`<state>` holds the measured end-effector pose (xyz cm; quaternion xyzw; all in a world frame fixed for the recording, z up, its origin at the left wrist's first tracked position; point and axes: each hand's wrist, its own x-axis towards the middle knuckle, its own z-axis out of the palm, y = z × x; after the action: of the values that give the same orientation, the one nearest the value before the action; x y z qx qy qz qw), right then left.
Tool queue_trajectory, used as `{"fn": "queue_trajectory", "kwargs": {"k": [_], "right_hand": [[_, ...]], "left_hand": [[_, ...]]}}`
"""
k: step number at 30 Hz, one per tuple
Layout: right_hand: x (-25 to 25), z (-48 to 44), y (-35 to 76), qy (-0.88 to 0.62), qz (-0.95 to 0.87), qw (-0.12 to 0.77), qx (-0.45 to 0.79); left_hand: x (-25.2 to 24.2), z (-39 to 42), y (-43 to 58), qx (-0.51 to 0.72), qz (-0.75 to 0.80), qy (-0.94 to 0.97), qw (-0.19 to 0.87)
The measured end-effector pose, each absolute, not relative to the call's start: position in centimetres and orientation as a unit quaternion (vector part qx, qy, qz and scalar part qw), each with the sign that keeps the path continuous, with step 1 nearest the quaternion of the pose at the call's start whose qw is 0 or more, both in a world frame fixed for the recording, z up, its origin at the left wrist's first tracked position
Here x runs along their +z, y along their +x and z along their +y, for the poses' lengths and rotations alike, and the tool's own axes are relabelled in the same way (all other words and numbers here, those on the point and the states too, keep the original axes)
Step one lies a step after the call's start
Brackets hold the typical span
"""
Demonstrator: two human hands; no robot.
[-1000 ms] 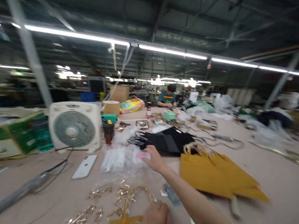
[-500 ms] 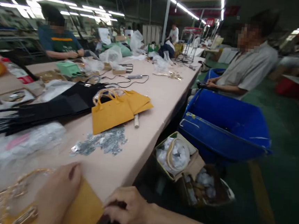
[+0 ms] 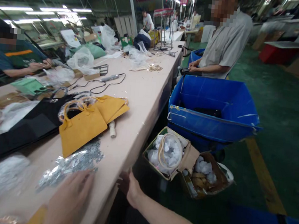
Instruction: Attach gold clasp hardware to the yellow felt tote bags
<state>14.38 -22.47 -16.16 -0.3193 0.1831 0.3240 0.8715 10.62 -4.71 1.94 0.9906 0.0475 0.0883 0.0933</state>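
Observation:
My left hand (image 3: 71, 195) is over the near edge of a pile of small silvery metal pieces (image 3: 69, 164), blurred, its fingers stretched forward. Whether it touches a piece I cannot see. A yellow bag piece (image 3: 37, 217) with part of a wrapped handle pokes out beside that wrist, at the bottom edge. My right hand (image 3: 131, 189) is at the table's right edge, its fingers dark and smeared in shadow. Beyond the pile lie yellow handbag panels (image 3: 83, 129) with plastic-wrapped handles, and a short pale rod (image 3: 112, 129) beside them.
Black material (image 3: 28, 125) and clear plastic (image 3: 2, 176) cover the table's left side. A corded tool (image 3: 110, 78) lies farther back. Right of the table stand a blue bin (image 3: 211, 128) and open boxes (image 3: 165, 151) of scraps. One co-worker sits left; another person (image 3: 223, 45) is beyond the bin.
My left hand has left the yellow bag piece and reached forward to the metal pieces. My right hand has come off that piece's corner. The view has turned right.

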Motion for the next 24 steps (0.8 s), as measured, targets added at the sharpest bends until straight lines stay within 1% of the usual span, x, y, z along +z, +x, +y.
{"fn": "queue_trajectory", "kwargs": {"k": [2,4,7,10,17,21,24], "right_hand": [[-18.4,-23.5,15.3,-0.332,0.277,0.857,0.279],[-20.9,-26.2,16.3,-0.342,0.353,0.837,0.242],[-24.0,-31.4,17.5,-0.344,0.415,0.821,0.190],[-25.8,-35.6,17.7,-0.343,0.450,0.812,0.145],[-27.6,-42.8,16.2,-0.323,0.517,0.790,0.066],[-28.3,-46.5,15.3,-0.330,0.536,0.776,0.052],[-28.8,-47.0,15.1,-0.343,0.531,0.773,0.053]], "left_hand": [[1.8,-6.5,12.5,0.062,0.042,0.990,0.121],[1.7,-8.0,14.1,0.055,0.086,0.986,0.133],[1.7,-9.6,15.8,0.045,0.179,0.978,0.101],[1.8,-9.8,16.7,0.018,0.211,0.975,0.067],[1.1,-7.3,16.9,0.030,0.098,0.990,0.101],[0.4,-6.5,16.9,0.081,0.051,0.990,0.105],[0.2,-6.5,16.8,0.126,0.032,0.986,0.102]]}}
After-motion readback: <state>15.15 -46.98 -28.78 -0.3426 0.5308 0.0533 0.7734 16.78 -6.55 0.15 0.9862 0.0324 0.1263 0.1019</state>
